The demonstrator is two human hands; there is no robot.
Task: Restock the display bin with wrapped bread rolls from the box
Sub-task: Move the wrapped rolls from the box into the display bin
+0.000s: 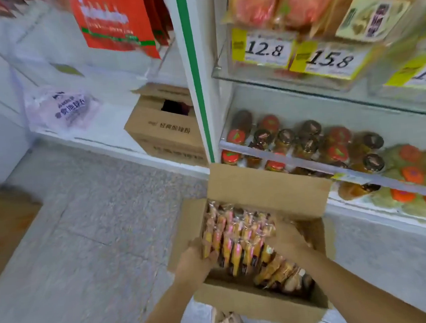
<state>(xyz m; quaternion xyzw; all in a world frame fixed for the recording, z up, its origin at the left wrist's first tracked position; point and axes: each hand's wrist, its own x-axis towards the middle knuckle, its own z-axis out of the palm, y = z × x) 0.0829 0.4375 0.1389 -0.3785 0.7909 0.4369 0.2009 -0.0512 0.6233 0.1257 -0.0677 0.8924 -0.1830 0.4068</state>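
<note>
So the box [265,306] sat open, low in front of the person. I couldn't tell if it was on the floor [85,220] or propped on something. Its far flap stood up against the shelving. The wrapped bread rolls [239,235] were packed side by side across it. Each pack's long axis ran from the near wall up toward that far flap, leaning a bit, and a few at the near right corner had slumped over sideways.

Both hands were already down inside the box, one on each flank of the row. The left hand [198,258] was at the left end with its fingers curled onto the outermost packs. The right hand [288,240] pressed against the right side of the bunch, but its fingers were tucked down among the wrappers. It was too blurry for me to say whether they were actually closed round anything.

I'd guess it was going to be a two-handed squeeze across the row, lifting a whole batch at once. Neither hand was really nearer, since the rolls sat right between them.

The clear display bin [289,77] with the 12.8 price tag [264,49] was well above the box and beyond it, a bit to the right. So the lift would need to go up and forward past the flap and the jars [306,139] behind it. I couldn't tell which bin was the one being refilled.
</note>
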